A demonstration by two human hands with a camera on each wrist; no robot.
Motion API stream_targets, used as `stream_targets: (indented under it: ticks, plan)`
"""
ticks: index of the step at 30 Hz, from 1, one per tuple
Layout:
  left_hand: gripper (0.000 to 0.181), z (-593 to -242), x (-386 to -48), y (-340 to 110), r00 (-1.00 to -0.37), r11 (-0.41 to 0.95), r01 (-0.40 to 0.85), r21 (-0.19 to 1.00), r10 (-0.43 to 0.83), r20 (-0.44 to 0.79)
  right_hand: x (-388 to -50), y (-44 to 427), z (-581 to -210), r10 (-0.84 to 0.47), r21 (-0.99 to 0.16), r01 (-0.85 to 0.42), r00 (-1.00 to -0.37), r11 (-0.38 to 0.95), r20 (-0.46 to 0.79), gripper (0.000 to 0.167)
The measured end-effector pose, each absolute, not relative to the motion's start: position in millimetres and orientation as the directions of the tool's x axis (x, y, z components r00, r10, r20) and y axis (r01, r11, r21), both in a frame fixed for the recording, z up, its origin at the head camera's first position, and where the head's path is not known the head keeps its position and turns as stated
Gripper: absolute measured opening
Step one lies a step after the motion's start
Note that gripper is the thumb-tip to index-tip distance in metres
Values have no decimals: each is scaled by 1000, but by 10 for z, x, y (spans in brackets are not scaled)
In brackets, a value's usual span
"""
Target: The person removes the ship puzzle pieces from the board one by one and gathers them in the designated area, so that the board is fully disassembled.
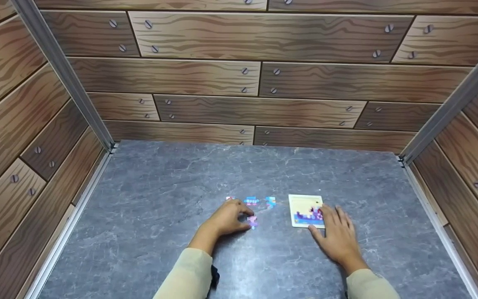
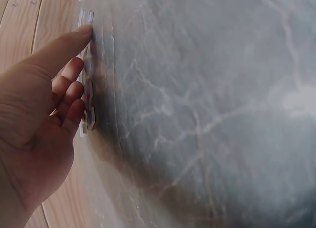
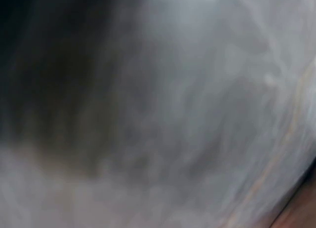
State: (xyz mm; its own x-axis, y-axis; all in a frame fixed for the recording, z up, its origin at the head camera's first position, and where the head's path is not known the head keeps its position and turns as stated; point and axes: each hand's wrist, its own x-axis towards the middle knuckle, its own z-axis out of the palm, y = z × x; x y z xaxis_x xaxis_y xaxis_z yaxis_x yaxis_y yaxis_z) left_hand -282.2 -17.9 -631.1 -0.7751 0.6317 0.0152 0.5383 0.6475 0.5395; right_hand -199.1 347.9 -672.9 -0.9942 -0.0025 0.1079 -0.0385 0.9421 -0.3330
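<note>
My left hand is low over the table, its thumb and index finger pinching a pink puzzle piece. In the left wrist view, that hand reaches thin pieces seen edge-on, with the fingers bent. Just beyond it lie a blue and pink piece, a blue and yellow piece, and another piece partly hidden by the hand. My right hand rests with spread fingers at the right edge of a square picture card, covering its lower right part. The right wrist view is blurred.
The grey marbled tabletop is bounded by wood-patterned walls at the back and both sides. Metal posts stand at the back corners. Light glares off the table's front middle.
</note>
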Motion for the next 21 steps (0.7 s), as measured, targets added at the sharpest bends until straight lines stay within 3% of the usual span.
stream_targets:
  ticks: [5,13,21]
  plan:
    - [39,-6278,-2825,-176,-774,648,531,546,633,2,-1994,3482,-6726,-5,-335,-43,-993,941,114,79]
    - [46,-6150,-2837,-90,-823,664,442,604,567,-21,-1989,3471,-6739,0,-331,-52,-988,942,153,80]
    - [43,-6024,-2839,212,-802,617,461,638,598,1,-1990,3475,-6744,-5,-329,-57,-987,943,158,81]
